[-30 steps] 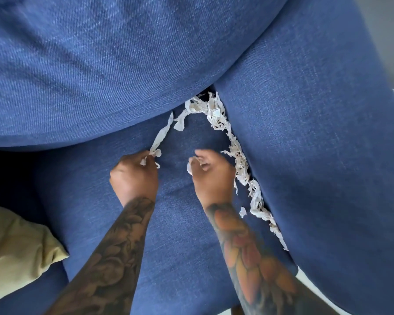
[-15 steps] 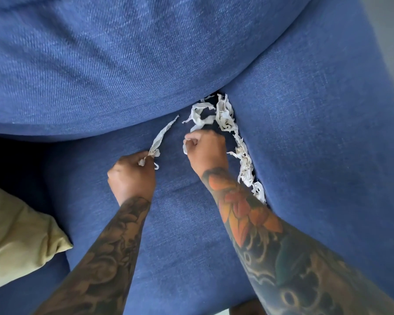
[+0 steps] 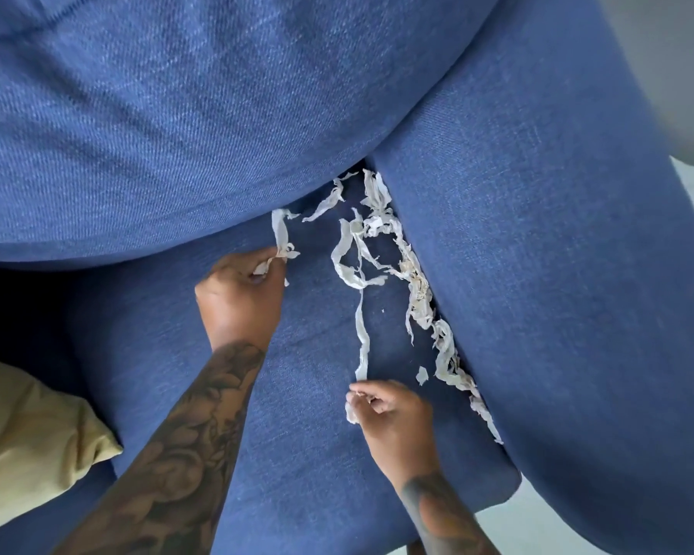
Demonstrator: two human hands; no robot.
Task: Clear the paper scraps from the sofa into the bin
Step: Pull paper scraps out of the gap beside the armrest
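Blue denim-like sofa [image 3: 177, 114] fills the frame, with white paper scraps [image 3: 419, 298] strung along the crease between seat and armrest, centre right, and loose strips spread onto the seat beside it. Left hand [image 3: 239, 298] at centre is closed on a strip [image 3: 280, 232] near the back cushion — right hand [image 3: 393, 418], lower centre, pinches the end of a long strip [image 3: 362, 338] and holds wadded paper.

Beige cushion [image 3: 25, 426] cut by left edge, paper scraps [image 3: 421, 298] partly tucked into crevice
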